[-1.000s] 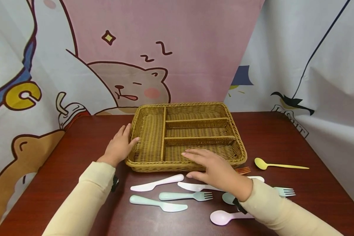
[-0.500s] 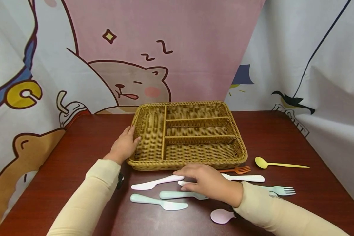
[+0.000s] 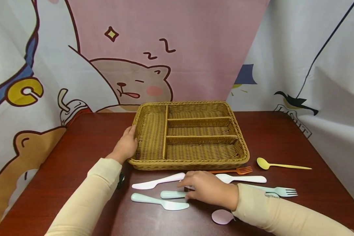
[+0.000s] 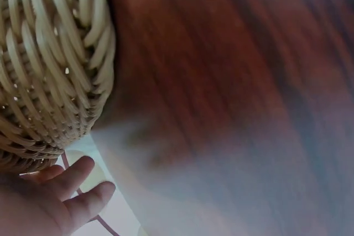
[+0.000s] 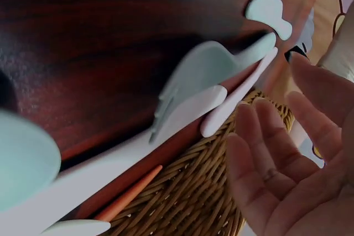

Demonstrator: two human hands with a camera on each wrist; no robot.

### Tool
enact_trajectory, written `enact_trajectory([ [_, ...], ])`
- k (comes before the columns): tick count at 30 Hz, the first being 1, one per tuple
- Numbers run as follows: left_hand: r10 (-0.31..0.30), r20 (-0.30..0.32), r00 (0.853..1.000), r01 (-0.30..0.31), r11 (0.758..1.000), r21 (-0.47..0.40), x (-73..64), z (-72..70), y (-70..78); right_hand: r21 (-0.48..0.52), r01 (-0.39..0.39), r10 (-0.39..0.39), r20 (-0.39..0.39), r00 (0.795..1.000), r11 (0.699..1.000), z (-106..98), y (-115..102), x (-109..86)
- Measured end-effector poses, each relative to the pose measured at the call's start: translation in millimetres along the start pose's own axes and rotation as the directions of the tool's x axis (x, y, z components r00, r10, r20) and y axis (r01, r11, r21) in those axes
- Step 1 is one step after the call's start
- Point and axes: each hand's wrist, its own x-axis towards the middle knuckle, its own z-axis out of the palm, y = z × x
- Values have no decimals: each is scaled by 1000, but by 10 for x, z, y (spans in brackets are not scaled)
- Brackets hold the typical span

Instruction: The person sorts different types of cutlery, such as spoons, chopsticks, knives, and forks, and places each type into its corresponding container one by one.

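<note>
My left hand (image 3: 125, 146) rests at the left rim of a wicker basket (image 3: 188, 162) with divided compartments; its fingers look extended in the left wrist view. Over the cutlery, my right hand (image 3: 207, 188) hovers with loosely bent fingers and nothing between them. Below it lies a mint fork (image 3: 172, 195), its tines hidden by the hand in the head view. The right wrist view shows that fork's head beside a white knife (image 5: 124, 147). A pale pink knife (image 3: 157, 182) lies just left of the fingertips, and a mint knife (image 3: 159, 201) is nearer the front.
Right of the hand are an orange fork (image 3: 242, 170), a white spoon (image 3: 247, 179), another mint fork (image 3: 283, 191) and a yellow spoon (image 3: 262, 163). A pink spoon (image 3: 222, 217) lies near the front, partly covered by the sleeve. A mint spoon (image 5: 25, 158) shows in the right wrist view.
My right hand has come down and left from the basket's front edge to above the mint fork, uncovering the white spoon. My left hand has stayed at the rim, shifting slightly.
</note>
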Motion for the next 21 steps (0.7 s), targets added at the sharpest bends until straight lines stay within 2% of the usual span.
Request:
enact_trajectory([
  [6,-11,9,1000,11,999,-53,-4,0,-12,-61,2,0,41,999,998,35,5,23],
  [21,-9,-8,1000,9,999,-38,24,27,-25,-169,47,-38,55,998,984,128,25,19],
])
